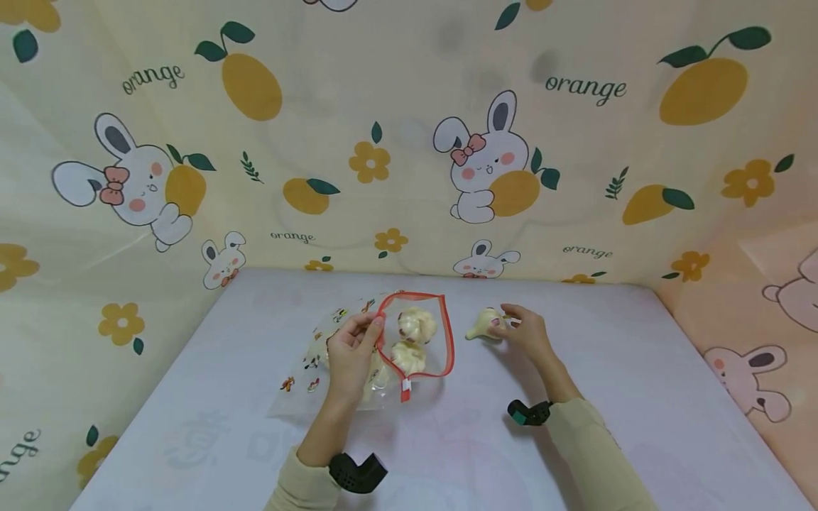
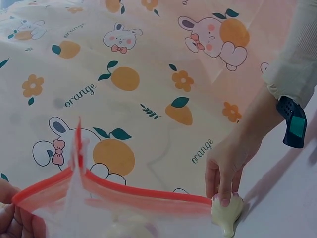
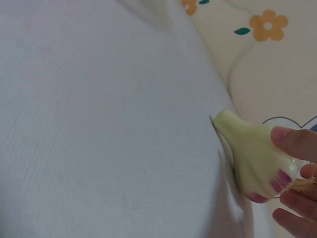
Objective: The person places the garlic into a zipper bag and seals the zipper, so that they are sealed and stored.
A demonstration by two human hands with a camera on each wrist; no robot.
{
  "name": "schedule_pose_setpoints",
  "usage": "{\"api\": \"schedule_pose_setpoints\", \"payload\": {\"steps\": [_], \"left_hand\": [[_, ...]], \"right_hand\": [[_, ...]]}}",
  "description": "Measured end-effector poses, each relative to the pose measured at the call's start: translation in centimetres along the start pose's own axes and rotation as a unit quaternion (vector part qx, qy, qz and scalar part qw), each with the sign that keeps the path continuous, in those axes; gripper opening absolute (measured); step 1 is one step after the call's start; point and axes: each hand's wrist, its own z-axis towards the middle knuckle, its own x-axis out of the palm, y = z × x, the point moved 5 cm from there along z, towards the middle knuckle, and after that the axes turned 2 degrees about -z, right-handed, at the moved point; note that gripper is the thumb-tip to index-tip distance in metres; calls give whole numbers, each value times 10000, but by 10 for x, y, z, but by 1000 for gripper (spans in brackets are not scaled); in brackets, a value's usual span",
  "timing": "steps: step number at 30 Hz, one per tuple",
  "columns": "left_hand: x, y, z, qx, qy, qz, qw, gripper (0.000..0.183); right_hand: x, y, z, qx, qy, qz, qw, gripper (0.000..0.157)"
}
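My left hand (image 1: 350, 362) pinches the red zip edge (image 1: 451, 341) of a clear, cartoon-printed zip bag (image 1: 341, 319), whose mouth gapes to the right. Two pale garlic bulbs (image 1: 418, 325) show through the mouth. To the right of the bag, my right hand (image 1: 529, 336) holds another garlic bulb (image 1: 483, 323) by its root end, between thumb and fingers. Up close in the right wrist view, this bulb (image 3: 255, 153) has purple patches near the roots, and its stem points away from the hand. The left wrist view shows the red zip strip (image 2: 143, 192) stretching toward that bulb.
The bag lies on a white-covered table (image 1: 224, 369). Behind and beside the table hangs a cream cloth (image 1: 409, 206) printed with rabbits and oranges. Each wrist wears a black camera mount, one on the left (image 1: 358, 473) and one on the right (image 1: 529, 413).
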Motion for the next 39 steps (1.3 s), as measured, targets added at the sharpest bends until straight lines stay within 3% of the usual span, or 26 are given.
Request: {"api": "schedule_pose_setpoints", "payload": {"steps": [20,29,39], "left_hand": [[1,-1,-1,62,54,4,10000,22],[1,-2,-1,64,22,-52,10000,22],[1,1,0,53,66,-9,10000,23]], "right_hand": [[3,1,-3,-9,-80,-131,9999,50],[-4,12,-9,-589,-336,404,9969,56],[-6,23,-12,-395,-313,223,9985,50]]}}
